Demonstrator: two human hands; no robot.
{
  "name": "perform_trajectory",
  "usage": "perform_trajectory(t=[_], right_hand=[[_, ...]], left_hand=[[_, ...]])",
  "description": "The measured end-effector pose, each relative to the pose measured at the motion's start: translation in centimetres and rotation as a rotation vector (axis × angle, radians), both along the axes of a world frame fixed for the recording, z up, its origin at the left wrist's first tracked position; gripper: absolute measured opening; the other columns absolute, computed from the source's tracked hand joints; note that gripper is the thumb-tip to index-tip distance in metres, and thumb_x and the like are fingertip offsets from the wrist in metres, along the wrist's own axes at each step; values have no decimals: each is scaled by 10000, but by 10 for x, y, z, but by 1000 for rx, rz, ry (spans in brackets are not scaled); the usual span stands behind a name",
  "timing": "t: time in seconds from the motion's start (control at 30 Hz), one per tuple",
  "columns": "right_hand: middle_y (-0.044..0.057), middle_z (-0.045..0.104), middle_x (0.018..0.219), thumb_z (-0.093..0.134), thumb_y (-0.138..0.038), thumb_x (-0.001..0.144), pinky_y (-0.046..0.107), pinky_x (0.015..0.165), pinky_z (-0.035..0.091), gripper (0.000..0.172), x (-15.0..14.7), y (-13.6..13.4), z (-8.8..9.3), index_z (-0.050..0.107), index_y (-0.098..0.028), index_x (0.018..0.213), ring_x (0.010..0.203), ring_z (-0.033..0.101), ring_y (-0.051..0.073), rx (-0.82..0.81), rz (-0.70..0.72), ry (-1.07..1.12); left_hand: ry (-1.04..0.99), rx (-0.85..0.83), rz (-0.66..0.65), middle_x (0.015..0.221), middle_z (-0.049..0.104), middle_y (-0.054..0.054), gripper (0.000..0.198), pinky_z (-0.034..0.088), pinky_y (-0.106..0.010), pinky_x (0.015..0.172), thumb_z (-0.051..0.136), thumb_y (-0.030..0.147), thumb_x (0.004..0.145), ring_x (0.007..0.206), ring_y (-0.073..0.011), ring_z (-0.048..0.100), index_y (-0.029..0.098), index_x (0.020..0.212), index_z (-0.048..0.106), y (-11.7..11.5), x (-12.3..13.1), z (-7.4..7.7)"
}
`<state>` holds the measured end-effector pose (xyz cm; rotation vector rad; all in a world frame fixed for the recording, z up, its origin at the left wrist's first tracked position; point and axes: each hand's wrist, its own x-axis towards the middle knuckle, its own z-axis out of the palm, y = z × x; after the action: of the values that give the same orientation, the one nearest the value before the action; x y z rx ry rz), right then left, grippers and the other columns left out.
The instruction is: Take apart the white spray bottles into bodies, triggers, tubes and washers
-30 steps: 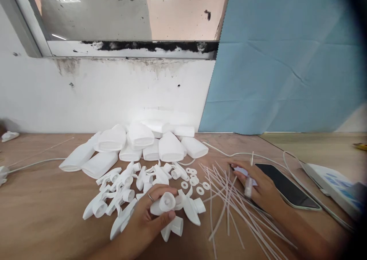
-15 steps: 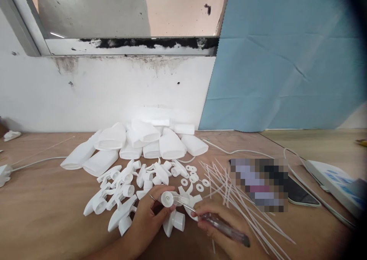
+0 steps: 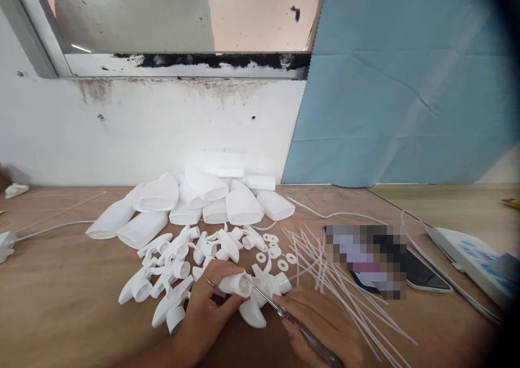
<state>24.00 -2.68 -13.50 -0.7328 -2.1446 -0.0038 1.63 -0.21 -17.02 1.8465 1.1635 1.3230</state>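
My left hand [image 3: 209, 308] pinches a white trigger sprayer head [image 3: 233, 285] between thumb and fingers, its round cap turned toward the right. A screwdriver [image 3: 306, 335] with a clear handle and thin metal shaft is gripped in my right hand [image 3: 320, 322]. Its tip meets the open end of the cap; how deep it reaches cannot be made out. Other white sprayer heads [image 3: 177, 268] lie beside and behind my left hand. Just beyond both hands are several flat white ring washers [image 3: 283, 265].
White bottles [image 3: 244, 205] are piled near the wall. Thin white tubes [image 3: 345, 289] lie loosely at right, beside a phone [image 3: 428, 273] and a partly blurred patch. A white device [image 3: 475, 260] and a cable [image 3: 345, 214] are farther right. The wooden table [image 3: 60, 292] extends left.
The held sprayer head has been turned, so its cap opening faces right instead of toward me. The screwdriver tip has risen to the cap's opening, and its handle has swung lower.
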Motion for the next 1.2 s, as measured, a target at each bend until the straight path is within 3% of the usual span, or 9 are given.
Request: perform_trajectory(t=[0.13, 0.3, 0.67, 0.87, 1.0, 1.2], right_hand=[[66, 696, 767, 514, -68, 831, 276, 637, 555, 268, -2, 5, -5, 616, -134, 1070, 711, 665, 178, 110, 9, 11], [35, 682, 693, 569, -68, 797, 268, 607, 559, 320, -3, 7, -11, 618, -161, 1099, 633, 659, 177, 195, -11, -53], [62, 701, 794, 523, -173, 853, 298, 686, 564, 261, 1, -1, 10, 672, -219, 1062, 717, 669, 204, -171, -21, -69], [12, 633, 617, 462, -234, 916, 243, 564, 508, 242, 9, 4, 17, 689, -196, 842, 579, 614, 154, -482, -1, 63], [13, 616, 604, 455, -250, 924, 239, 522, 467, 259, 12, 6, 19, 689, -187, 834, 553, 589, 147, -492, 29, 55], [22, 606, 626, 431, -251, 926, 262, 545, 450, 257, 13, 1, 18, 680, -207, 882, 569, 581, 155, -369, 59, 97]], left_hand=[[9, -1, -1, 1032, 656, -22, 284, 479, -336, 886, 700, 205, 762, 991, -204, 599, 277, 1034, 656, -1, 0, -2], [-4, 37, -12, 1018, 645, -14, 303, 482, -317, 869, 695, 185, 767, 978, -191, 592, 289, 1049, 660, 0, -1, -2], [-10, 32, -69, 1064, 632, -26, 284, 478, -335, 895, 670, 230, 801, 1022, -207, 579, 291, 1078, 650, -2, -2, 2], [-19, 56, -164, 1037, 624, -29, 261, 487, -311, 852, 653, 242, 823, 981, -192, 588, 286, 1079, 641, -1, -1, 4], [-18, 88, -202, 1038, 619, -26, 292, 481, -302, 856, 658, 214, 819, 981, -183, 585, 289, 1099, 625, -1, 0, 2], [-12, 176, -297, 1030, 618, -31, 366, 477, -312, 861, 651, 167, 819, 982, -182, 575, 306, 1150, 584, -1, 1, 1]])
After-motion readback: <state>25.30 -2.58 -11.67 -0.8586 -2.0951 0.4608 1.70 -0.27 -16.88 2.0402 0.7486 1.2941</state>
